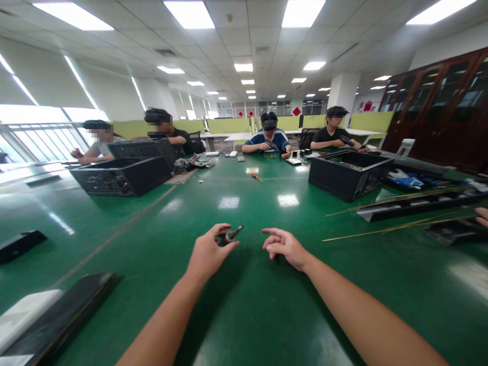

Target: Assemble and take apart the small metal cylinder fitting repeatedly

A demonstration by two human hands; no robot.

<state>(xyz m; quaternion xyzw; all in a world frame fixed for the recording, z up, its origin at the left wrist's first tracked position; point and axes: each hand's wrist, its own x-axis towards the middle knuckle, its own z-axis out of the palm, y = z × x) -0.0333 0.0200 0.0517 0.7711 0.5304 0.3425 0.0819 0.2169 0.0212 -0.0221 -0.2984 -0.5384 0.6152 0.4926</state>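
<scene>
Over the green table, my left hand grips a small dark metal part with a stub sticking out. Its stub points up and to the right, and the fingers hide some of its body, so I cannot make out its exact kind. A short gap to the right, my right hand hangs above the tabletop with its index finger stretched towards the part. The other fingers are loosely bent, and nothing shows between them.
An orange screwdriver lies farther ahead. Black computer cases stand at left and right. Thin brass-coloured rods reach in from the right, near another person's hand. A dark flat panel lies at lower left. Several people sit opposite.
</scene>
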